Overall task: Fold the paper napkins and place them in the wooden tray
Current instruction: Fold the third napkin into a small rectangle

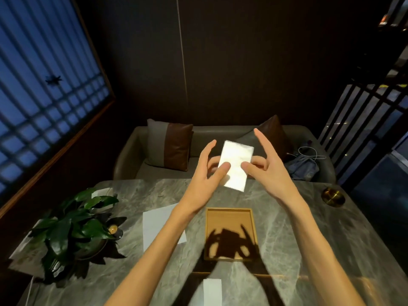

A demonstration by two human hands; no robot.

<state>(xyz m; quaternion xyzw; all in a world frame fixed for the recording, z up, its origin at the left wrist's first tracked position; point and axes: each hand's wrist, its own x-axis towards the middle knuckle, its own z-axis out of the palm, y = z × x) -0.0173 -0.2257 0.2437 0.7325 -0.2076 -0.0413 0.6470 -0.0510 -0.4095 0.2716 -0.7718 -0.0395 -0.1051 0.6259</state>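
A folded white paper napkin [236, 165] is held up in the air above the far part of the marble table. My left hand [207, 175] pinches its left edge with thumb and fingers, and my right hand [267, 171] pinches its right edge, with the index finger raised. Below the hands, the wooden tray [254, 224] lies on the table with nothing in it, only the shadow of my hands. An unfolded white napkin [156, 226] lies flat left of the tray, partly under my left forearm. Another white napkin [212, 290] lies near the table's front edge.
A potted green plant [75, 224] stands at the table's left with a small candle holder [113, 229] beside it. A brass dish [332, 195] sits at the far right. Behind the table is a sofa [130, 155] with cushions, and a blue bag [305, 167].
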